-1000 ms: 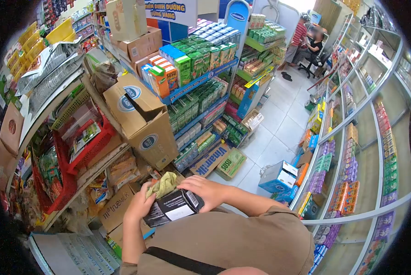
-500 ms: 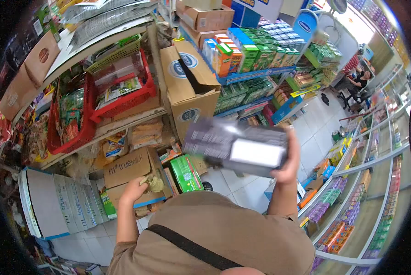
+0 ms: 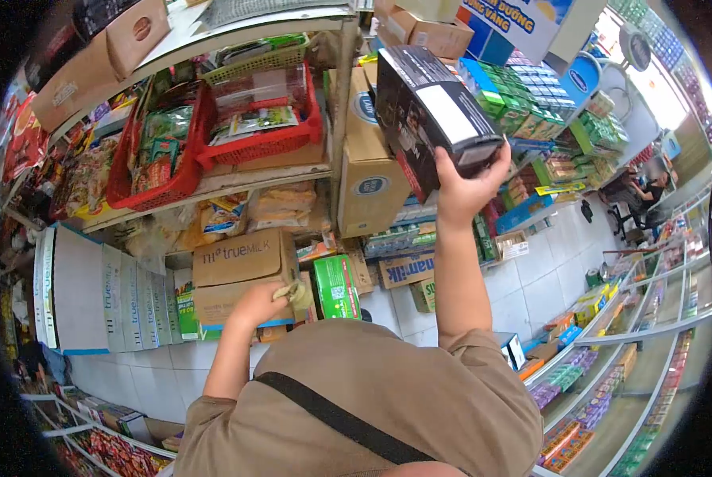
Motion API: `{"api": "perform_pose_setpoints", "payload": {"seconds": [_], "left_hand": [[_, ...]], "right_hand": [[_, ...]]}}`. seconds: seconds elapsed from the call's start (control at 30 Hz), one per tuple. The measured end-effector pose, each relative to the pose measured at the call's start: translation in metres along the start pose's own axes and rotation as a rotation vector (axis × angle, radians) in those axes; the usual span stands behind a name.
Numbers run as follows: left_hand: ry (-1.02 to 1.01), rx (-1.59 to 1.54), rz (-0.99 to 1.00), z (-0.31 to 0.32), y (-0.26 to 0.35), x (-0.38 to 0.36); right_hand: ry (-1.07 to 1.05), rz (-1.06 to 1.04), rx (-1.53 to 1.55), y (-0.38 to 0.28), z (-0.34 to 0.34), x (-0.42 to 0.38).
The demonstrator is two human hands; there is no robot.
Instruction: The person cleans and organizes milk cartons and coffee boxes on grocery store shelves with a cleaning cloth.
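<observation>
Caution: the black box point(image 3: 419, 107) could tip or slip, because only the right hand point(image 3: 469, 189) grips it, at one end, thumb and fingers spread. The right arm extends forward, box raised before the brown carton point(image 3: 372, 199); the left hand point(image 3: 254, 307), lower, curls closed around a yellowish cloth point(image 3: 298, 295).

Bright interior, strong fisheye bowing, black corners.

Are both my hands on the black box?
No, only the right hand grips the black box; the left hand is apart from it, holding a yellowish cloth.
</observation>
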State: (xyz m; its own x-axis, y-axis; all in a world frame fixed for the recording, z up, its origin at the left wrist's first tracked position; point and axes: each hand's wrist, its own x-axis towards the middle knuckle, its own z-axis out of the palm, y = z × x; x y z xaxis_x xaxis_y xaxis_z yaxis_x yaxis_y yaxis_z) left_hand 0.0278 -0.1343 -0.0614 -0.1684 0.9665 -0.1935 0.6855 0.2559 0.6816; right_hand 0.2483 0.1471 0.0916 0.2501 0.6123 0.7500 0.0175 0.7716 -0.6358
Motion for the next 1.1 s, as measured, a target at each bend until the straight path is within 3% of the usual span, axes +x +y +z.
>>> {"api": "perform_pose_setpoints", "payload": {"seconds": [0.13,0.33,0.43,0.6,0.67,0.73,0.8,0.87,0.93,0.97,1.07,1.1], "left_hand": [[-0.012,-0.117,-0.046,0.003,0.004,-0.017],[0.018,-0.081,-0.066,0.005,-0.012,-0.031],[-0.004,-0.102,-0.199,0.001,-0.009,-0.032],[0.112,-0.252,-0.174,0.001,0.002,-0.027],[0.224,-0.471,-0.180,-0.002,-0.002,-0.027],[0.293,-0.830,-0.138,0.010,-0.015,-0.017],[0.229,-1.135,-0.173,-0.002,0.003,-0.012],[0.123,-1.445,-0.207,-0.016,0.026,-0.005],[0.015,-1.459,-0.165,-0.012,0.036,0.006],[-0.043,-1.463,-0.145,-0.012,0.039,0.009],[-0.290,-0.879,-0.093,-0.075,0.085,0.007],[0.060,-0.400,0.228,-0.072,0.056,0.024]], "right_hand": [[0.092,0.077,-0.024,0.028,0.033,0.004],[0.014,0.006,-0.291,0.036,0.070,-0.003],[-0.011,0.031,-0.289,0.047,0.089,-0.003],[-0.054,-0.011,-0.370,0.061,0.092,-0.008],[-0.044,-0.042,-0.200,0.031,0.076,-0.027],[-0.139,-0.121,-0.204,0.013,0.058,-0.058],[-0.527,-0.078,0.127,-0.001,0.043,-0.105],[-0.963,-0.245,0.146,-0.036,0.036,-0.130],[-1.287,-0.229,0.057,-0.055,0.032,-0.158],[-1.299,-0.182,0.070,-0.051,0.029,-0.164],[-1.247,-0.056,0.073,-0.030,0.023,-0.166],[-1.173,-0.028,0.057,-0.025,0.018,-0.160]]}}
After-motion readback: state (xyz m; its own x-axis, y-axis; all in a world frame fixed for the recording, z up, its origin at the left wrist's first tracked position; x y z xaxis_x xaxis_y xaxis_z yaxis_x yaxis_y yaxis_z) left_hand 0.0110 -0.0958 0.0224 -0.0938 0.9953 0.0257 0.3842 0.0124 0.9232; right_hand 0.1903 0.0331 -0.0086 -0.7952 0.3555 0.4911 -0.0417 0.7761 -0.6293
